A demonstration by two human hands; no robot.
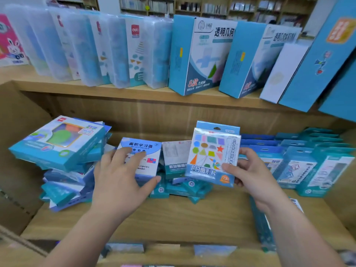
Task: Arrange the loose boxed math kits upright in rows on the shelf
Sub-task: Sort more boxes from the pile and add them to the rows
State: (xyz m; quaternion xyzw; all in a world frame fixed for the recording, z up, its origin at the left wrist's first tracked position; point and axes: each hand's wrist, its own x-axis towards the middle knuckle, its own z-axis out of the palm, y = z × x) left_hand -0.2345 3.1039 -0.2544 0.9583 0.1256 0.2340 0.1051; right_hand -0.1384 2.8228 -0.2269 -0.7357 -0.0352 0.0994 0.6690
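The left hand (119,178) grips a white-and-blue kit box (143,146) near the middle of the wooden shelf (173,218) – fingers over its top, thumb at its lower edge. Just beside it, the right hand (250,170) pinches a kit of coloured shapes (210,151) upright, thumb on the front. A loose pile of kits (57,145) lies toward the shelf's left end; upright rows (300,166) stand at its right end.

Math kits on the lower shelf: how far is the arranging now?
Done: upright rows stand at the right. In hand: the right hand holds a shapes kit; the left hand grips an area kit. Left: the tumbled pile at the left.
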